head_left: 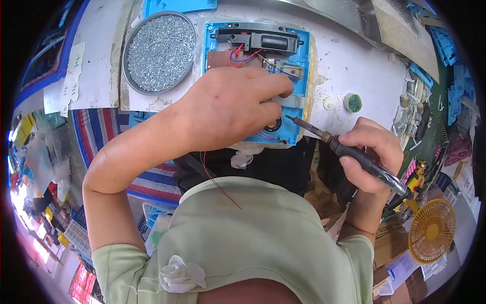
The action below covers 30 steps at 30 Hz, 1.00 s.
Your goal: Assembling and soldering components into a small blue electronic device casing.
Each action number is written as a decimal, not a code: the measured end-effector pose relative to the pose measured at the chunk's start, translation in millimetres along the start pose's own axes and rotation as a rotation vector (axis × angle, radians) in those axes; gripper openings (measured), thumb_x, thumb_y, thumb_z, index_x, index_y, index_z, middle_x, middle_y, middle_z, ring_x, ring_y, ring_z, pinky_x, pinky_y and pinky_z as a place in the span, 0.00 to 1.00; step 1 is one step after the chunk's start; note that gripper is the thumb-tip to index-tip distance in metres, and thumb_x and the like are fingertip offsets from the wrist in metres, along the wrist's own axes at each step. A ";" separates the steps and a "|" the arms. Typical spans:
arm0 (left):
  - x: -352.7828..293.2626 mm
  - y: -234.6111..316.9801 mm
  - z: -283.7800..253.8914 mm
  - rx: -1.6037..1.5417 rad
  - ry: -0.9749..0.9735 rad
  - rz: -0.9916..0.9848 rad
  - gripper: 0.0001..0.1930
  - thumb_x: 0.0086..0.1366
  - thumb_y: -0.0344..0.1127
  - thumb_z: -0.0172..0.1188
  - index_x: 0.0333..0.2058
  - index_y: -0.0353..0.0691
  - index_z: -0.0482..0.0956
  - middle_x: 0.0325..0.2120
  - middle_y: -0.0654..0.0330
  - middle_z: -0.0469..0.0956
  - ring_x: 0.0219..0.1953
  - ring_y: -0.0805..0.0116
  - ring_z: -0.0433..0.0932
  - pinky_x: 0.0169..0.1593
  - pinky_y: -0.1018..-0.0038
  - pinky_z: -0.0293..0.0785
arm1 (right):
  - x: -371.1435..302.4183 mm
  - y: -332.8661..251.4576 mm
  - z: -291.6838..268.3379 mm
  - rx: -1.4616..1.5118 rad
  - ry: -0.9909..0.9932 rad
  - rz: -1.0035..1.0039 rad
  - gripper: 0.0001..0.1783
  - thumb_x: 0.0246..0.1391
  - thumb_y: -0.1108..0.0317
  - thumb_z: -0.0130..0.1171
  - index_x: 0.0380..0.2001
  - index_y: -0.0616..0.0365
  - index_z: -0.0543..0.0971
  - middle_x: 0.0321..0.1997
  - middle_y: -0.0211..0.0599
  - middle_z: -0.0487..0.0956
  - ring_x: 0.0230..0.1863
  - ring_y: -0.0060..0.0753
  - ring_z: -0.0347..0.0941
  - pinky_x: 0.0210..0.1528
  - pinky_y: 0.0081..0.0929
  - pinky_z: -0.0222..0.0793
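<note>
My right hand [373,152] grips a soldering iron [358,157] by its black handle, right of a blue plastic housing [299,101]. The iron's dark tip points left, close to the housing's right edge. Over the middle of the housing is my left hand [238,104], fingers bent and drawn together; what they hold is hidden beneath them. A thin red and dark wire [215,181] trails from under that hand onto my lap. Inside the housing are a black module [273,42], a brown circuit board [218,59], coloured wires [236,60] and a partly covered round speaker [274,125].
A round metal tray of small screws [161,53] stands left of the housing. To the right on the white table sits a small round tin with green contents [352,103]. A metal trough [344,17] runs along the back. A yellow fan [432,231] stands at the lower right.
</note>
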<state>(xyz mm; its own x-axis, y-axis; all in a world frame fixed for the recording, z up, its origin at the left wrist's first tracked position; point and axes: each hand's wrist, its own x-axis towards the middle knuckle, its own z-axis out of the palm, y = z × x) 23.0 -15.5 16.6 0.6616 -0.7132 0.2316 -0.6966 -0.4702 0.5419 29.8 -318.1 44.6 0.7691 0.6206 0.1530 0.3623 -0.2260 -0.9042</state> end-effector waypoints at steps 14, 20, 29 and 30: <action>-9.5 -6.7 -9.7 0.017 -0.004 0.060 0.16 0.47 0.28 0.72 0.35 0.38 0.78 0.47 0.54 0.78 0.40 0.53 0.81 0.39 0.62 0.81 | -2.5 -3.1 -1.6 0.018 0.034 -0.002 0.18 0.40 0.70 0.71 0.38 0.63 0.84 0.17 0.28 0.69 0.18 0.26 0.61 0.23 0.26 0.51; -9.1 -2.1 -9.7 -0.007 0.021 0.095 0.18 0.47 0.30 0.72 0.39 0.42 0.82 0.46 0.54 0.77 0.37 0.55 0.79 0.37 0.63 0.77 | -21.0 -6.5 -13.5 0.074 0.174 0.016 0.20 0.41 0.71 0.71 0.40 0.67 0.82 0.20 0.33 0.73 0.21 0.25 0.64 0.25 0.25 0.53; -5.2 21.8 -5.0 0.152 0.057 0.072 0.17 0.47 0.32 0.73 0.39 0.46 0.84 0.47 0.57 0.77 0.42 0.56 0.75 0.47 0.59 0.67 | -152.3 -26.5 -93.7 -0.152 0.965 0.264 0.16 0.52 0.74 0.67 0.45 0.64 0.81 0.38 0.28 0.80 0.35 0.17 0.72 0.38 0.18 0.68; -5.9 24.4 -5.5 0.164 0.054 0.063 0.17 0.47 0.32 0.73 0.39 0.46 0.84 0.47 0.57 0.77 0.42 0.56 0.75 0.47 0.59 0.67 | -149.8 -31.2 -98.1 -0.103 1.147 0.188 0.12 0.55 0.75 0.64 0.44 0.64 0.82 0.34 0.25 0.79 0.33 0.15 0.71 0.36 0.15 0.65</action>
<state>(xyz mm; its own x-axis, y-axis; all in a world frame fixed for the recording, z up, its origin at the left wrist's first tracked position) 3.6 -19.9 32.9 0.6263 -0.7168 0.3064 -0.7700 -0.5073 0.3871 -45.1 -477.7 89.0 0.8211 -0.4600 0.3380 0.1925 -0.3343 -0.9226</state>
